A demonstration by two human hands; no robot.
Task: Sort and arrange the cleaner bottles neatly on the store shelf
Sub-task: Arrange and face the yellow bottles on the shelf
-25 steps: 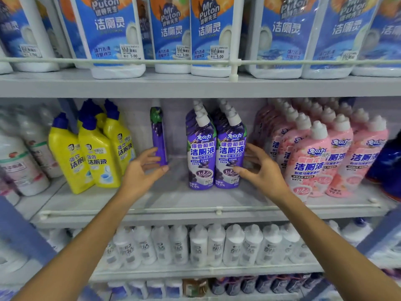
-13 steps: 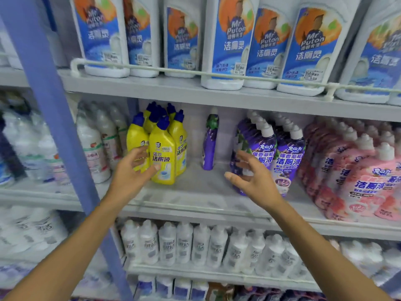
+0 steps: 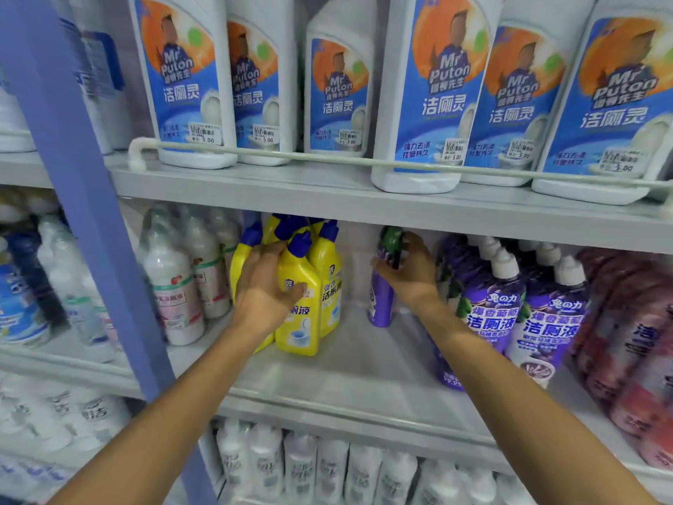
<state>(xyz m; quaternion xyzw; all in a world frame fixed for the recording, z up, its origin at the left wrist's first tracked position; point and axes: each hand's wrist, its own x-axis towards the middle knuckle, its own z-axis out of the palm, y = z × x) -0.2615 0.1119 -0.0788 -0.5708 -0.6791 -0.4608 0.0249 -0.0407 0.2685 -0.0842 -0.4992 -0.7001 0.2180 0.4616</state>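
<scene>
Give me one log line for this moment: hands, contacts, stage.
left hand: grips front yellow bottle | right hand: grips slim purple bottle | bottles: upright on middle shelf | stage: grasping

On the grey metal middle shelf (image 3: 364, 369), a cluster of yellow plastic bottles with blue caps (image 3: 298, 326) stands left of centre, back from the front edge. White plastic bottles (image 3: 174, 286) stand just to its left. A slim purple bottle (image 3: 380, 308) stands alone to the right, near the back. Further right, purple-labelled white-capped bottles (image 3: 550, 322) run front to back, with pink bottles (image 3: 633, 340) beyond. The left hand (image 3: 262, 282) grips the cluster's front bottle and the right hand (image 3: 411, 271) holds the slim one.
</scene>
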